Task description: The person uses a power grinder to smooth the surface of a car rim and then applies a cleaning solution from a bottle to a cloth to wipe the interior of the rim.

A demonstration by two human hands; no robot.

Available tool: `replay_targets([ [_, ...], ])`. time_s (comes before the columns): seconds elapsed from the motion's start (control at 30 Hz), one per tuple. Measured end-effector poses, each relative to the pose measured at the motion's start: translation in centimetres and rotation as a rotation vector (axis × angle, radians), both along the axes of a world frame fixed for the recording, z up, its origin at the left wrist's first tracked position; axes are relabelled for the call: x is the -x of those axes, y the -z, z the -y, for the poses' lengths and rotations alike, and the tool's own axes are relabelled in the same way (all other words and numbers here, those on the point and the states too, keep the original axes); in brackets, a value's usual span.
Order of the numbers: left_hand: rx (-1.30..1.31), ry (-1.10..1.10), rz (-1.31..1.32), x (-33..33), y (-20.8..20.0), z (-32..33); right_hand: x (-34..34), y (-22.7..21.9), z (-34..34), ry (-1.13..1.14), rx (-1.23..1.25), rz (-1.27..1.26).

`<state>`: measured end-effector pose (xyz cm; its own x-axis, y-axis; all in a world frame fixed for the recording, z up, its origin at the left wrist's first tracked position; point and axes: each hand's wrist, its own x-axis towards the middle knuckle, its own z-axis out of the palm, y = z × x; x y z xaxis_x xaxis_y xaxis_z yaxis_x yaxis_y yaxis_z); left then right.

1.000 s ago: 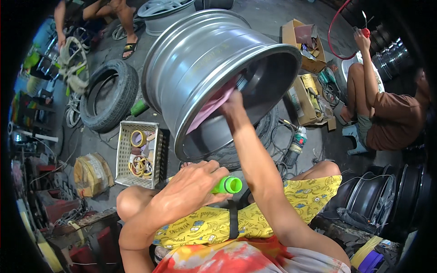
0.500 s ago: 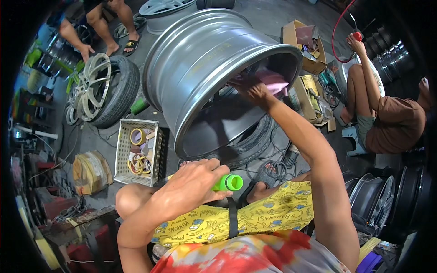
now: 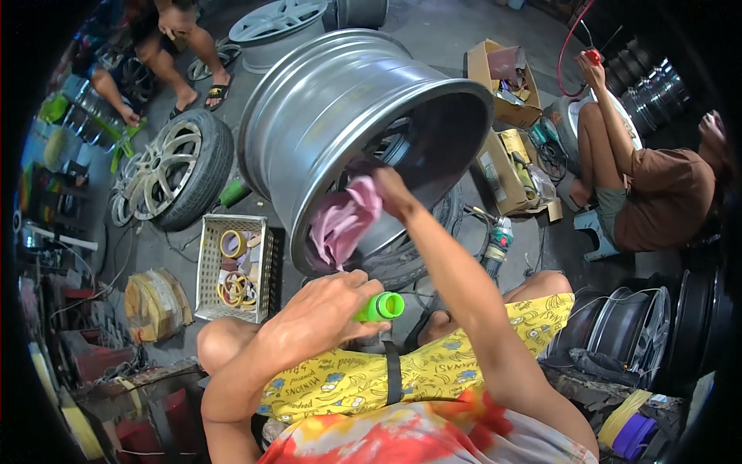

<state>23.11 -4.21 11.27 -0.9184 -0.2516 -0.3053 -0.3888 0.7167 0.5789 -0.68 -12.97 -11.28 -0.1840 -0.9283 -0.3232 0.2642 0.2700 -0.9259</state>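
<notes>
A large silver wheel rim [image 3: 325, 116] lies on its side in front of me, its open end turned towards me. Inside its lower left part, my right hand [image 3: 393, 192] grips a crumpled pink cloth [image 3: 346, 220] that lies against the inner wall. The fingers are partly hidden and a little blurred. Close to my lap, my left hand [image 3: 323, 308] is closed around a bright green bottle [image 3: 382, 307] with its round mouth open towards the right. Under the rim is a black tyre [image 3: 398, 272], mostly covered.
A white basket [image 3: 202, 267] with tape rolls stands left, beside a round yellowish bundle [image 3: 157, 303]. Spoked wheels and a tyre [image 3: 207, 166] lie farther left. Cardboard boxes [image 3: 495, 166] and a green power tool [image 3: 500, 240] are at right. Two people sit nearby.
My right hand has swept the pink cloth from the right side of the rim's inside to the lower left. My left hand keeps the green bottle almost in place.
</notes>
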Motion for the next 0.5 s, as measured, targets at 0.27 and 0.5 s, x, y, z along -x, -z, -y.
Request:
replay_targets([
  [0.27,0.067,0.084,-0.107,2.4,3.2,0.5,9.4,-6.8,-10.1,-0.084,0.122,0.664],
  [0.5,0.007,0.154,-0.073,4.1,9.7,-1.5,12.2,-15.1,-17.2,-0.11,-0.077,-0.04],
])
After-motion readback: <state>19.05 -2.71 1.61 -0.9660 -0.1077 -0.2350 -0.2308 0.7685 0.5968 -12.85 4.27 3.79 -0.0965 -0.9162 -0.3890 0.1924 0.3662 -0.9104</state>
